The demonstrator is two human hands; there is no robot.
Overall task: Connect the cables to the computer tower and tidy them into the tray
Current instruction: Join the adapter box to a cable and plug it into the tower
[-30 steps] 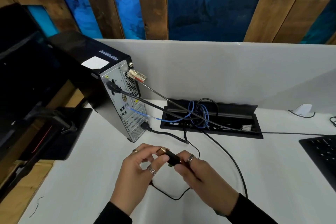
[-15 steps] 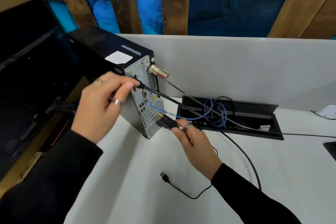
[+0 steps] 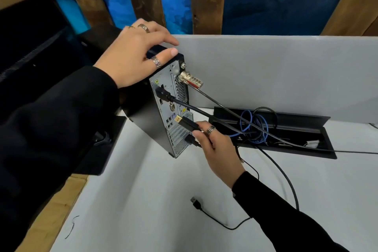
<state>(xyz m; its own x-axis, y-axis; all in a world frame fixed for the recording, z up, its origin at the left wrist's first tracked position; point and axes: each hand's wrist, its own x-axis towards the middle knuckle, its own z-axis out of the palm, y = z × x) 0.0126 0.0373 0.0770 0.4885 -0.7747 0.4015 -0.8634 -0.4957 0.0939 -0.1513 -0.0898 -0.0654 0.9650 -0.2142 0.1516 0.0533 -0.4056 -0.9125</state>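
computer tower (image 3: pixel 163 108): black, upright on the white desk (image 3: pixel 143 200), rear panel facing the camera. left hand (image 3: pixel 133 57): lying on the tower's top rear edge, fingers spread over the top and thumb at the near edge. right hand (image 3: pixel 216 145): pinching a black plug with a gold tip (image 3: pixel 184 121), the tip just in front of the rear panel's ports; contact cannot be told. black cable (image 3: pixel 163 94): already seated high on the panel, running right to the tray (image 3: pixel 325 149), a black recessed trough near the tower. blue cable (image 3: pixel 255 125): coiled in the tray among black leads. combination lock (image 3: pixel 191 81): fixed at the tower's upper rear. loose usb plug (image 3: pixel 195 202): lying on the desk, near side.
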